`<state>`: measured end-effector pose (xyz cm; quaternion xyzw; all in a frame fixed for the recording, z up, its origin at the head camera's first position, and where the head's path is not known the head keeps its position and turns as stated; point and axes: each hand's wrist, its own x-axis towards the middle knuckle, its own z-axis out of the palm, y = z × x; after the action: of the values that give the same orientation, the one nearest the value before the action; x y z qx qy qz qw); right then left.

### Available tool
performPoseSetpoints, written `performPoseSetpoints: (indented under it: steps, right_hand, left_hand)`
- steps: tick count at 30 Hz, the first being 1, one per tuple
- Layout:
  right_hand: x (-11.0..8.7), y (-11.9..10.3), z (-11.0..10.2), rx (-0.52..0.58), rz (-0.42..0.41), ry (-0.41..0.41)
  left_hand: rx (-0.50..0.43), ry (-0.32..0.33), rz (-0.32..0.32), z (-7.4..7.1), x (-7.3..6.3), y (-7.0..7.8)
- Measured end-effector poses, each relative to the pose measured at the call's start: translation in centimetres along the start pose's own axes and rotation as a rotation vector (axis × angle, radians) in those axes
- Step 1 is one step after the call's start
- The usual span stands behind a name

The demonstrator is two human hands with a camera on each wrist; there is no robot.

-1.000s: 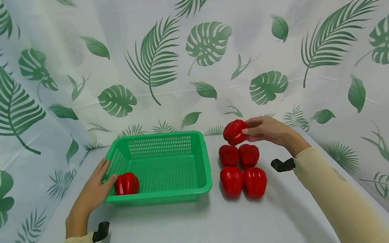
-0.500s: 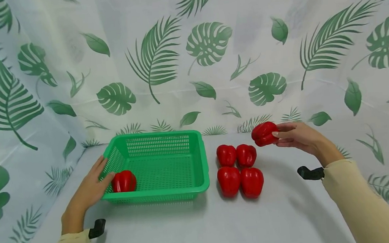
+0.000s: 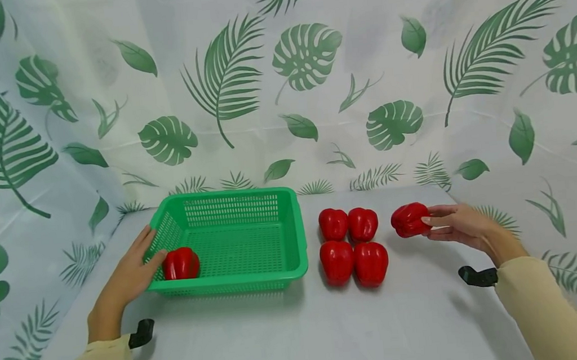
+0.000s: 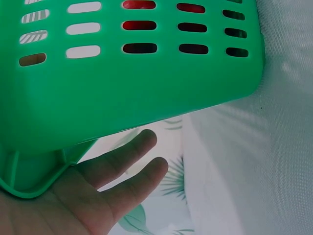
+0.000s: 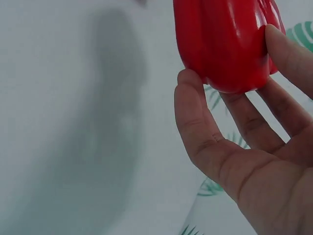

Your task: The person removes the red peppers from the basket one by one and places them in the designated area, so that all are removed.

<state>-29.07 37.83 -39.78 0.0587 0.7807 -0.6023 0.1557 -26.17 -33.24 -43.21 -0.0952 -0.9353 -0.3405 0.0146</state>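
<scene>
In the head view my right hand [image 3: 462,225] holds a red bell pepper [image 3: 410,219] just above the table, right of the other peppers. The right wrist view shows thumb and fingers pinching this bell pepper [image 5: 227,44] at its lower end. My left hand [image 3: 130,269] rests on the left rim of a green plastic basket [image 3: 235,283], thumb over the rim. Two of its fingers [image 4: 134,188] stretch out straight beside the basket wall [image 4: 146,83]; the others are hidden. One red bell pepper [image 3: 181,263] lies inside the basket's front left corner, beside the thumb.
Several red bell peppers [image 3: 338,262] stand close together in two rows on the white table [image 3: 280,339], right of the basket. A leaf-printed cloth [image 3: 246,155] hangs behind and at both sides.
My right hand has carried its bell pepper rightward from above the group and down close to the table. My left hand stays on the basket rim. The head view has shifted slightly.
</scene>
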Motion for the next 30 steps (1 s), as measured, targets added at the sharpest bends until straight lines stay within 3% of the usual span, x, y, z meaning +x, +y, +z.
performPoseSetpoints:
  steps: [13,22,30]
  right_hand:
    - [1.1,2.5,0.6,-0.16,0.02,-0.083]
    - [2.5,0.3,2.2,-0.506,-0.104,-0.064]
    - [3.7,-0.7,3.7,-0.564,-0.11,-0.027]
  left_hand:
    - [-0.014,0.007,-0.001,0.0,0.0,-0.1]
    - [-0.014,0.013,-0.006,0.3,0.0,-0.1]
    - [0.0,0.014,-0.021,0.1,0.0,0.2]
